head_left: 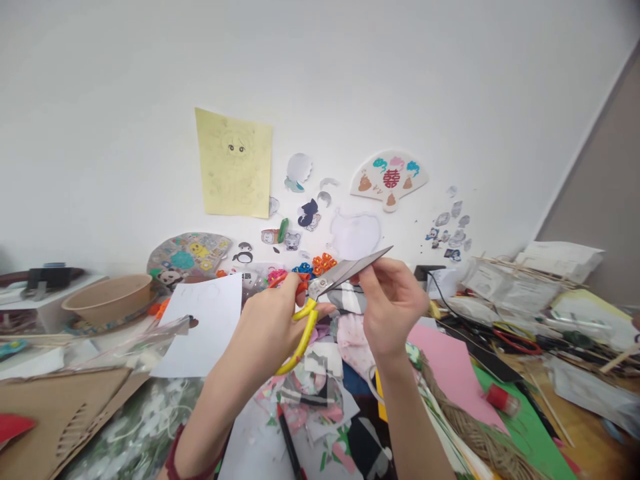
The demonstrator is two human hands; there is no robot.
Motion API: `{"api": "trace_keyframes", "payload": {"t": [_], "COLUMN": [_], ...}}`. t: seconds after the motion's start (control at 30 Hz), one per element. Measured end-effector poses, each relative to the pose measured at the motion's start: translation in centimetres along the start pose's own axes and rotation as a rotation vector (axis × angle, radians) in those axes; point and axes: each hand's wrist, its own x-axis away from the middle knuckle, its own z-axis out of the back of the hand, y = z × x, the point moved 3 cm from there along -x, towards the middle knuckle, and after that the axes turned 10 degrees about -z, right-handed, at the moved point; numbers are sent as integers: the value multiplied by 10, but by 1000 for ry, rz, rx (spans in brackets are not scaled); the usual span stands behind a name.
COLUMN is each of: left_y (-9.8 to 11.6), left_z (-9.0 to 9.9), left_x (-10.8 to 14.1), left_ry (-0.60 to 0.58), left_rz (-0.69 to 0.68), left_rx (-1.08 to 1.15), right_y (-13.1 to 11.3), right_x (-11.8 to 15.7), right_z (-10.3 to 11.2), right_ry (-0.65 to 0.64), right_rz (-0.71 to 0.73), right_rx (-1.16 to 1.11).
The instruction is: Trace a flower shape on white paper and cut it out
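My left hand (270, 323) is closed on the scissors (303, 333), which have yellow and orange handles. Their metal blades are parted and point to the upper right. Close to the blade tips, my right hand (395, 303) pinches with thumb and forefinger; a grey and white striped piece of cloth (347, 298) shows between the hands, just under the blades. Whether the fingers grip that cloth is hidden. Below lie cloth scraps (315, 380) and a pink patterned cloth (354, 340).
A black and red pen (289, 437) lies in front. Left are a white sheet (203, 323), a tan bowl (107, 300) and cardboard (60, 413). Right are pink paper (455, 367), twine (463, 420) and a red spool (501, 399). Behind stands a wall with paper cutouts.
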Motion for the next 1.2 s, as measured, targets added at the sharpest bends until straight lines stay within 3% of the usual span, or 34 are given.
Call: {"api": "trace_keyframes", "payload": {"t": [0.33, 0.7, 1.2], "left_y": [-2, -4, -5], "left_z": [1, -2, 0], "left_x": [-1, -1, 0], "left_ry": [-11, 6, 1], "left_rz": [10, -1, -2], "left_rx": [-74, -49, -57], "right_y": [5, 2, 7], "right_x": [-12, -9, -17], "right_z": [11, 7, 14], "right_ry": [-138, -117, -192], "right_rz": [-79, -44, -122], "right_rx": [-45, -35, -76]}}
